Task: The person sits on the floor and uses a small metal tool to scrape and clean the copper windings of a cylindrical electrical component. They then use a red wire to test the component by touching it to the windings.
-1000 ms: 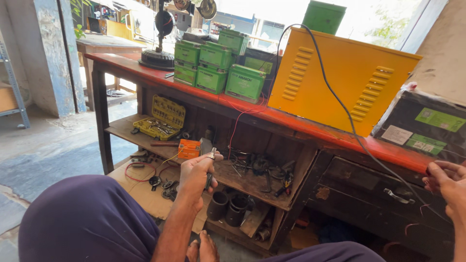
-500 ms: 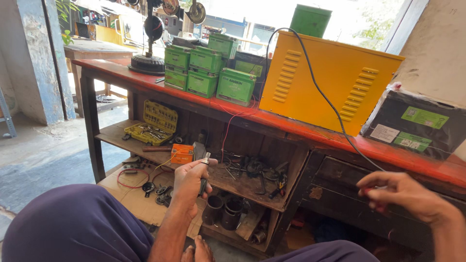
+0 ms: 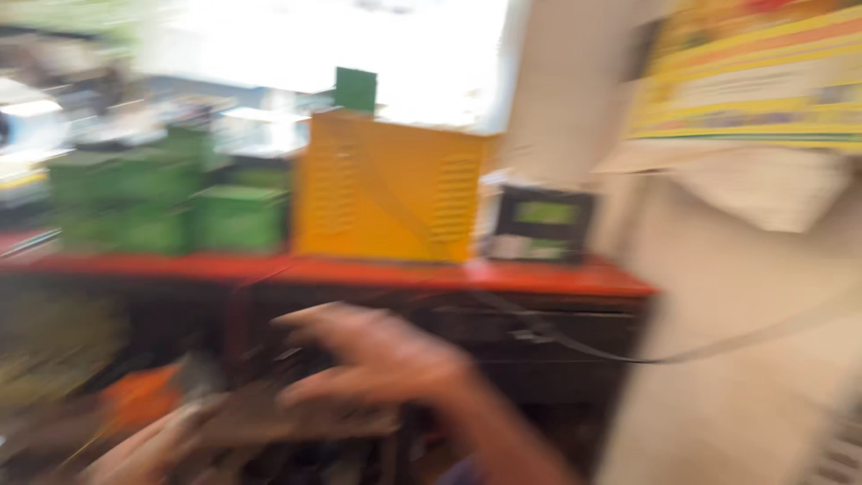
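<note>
Though blur smears everything, the right hand (image 3: pixel 377 359) spreads open-fingered before the red bench (image 3: pixel 539 277), below the yellow box (image 3: pixel 386 184); the left hand (image 3: pixel 144 445), lower left, has an unreadable grip beside green boxes (image 3: pixel 238 220).

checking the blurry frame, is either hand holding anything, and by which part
Cannot be told: right hand reaches with spread fingers, seemingly empty; left hand is too blurred to show any grip.

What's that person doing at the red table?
The picture is very blurry. The person's right hand reaches out, fingers spread, in front of the shelves under the red bench. The left hand is low by something orange. A yellow box and green boxes sit on top.
</note>
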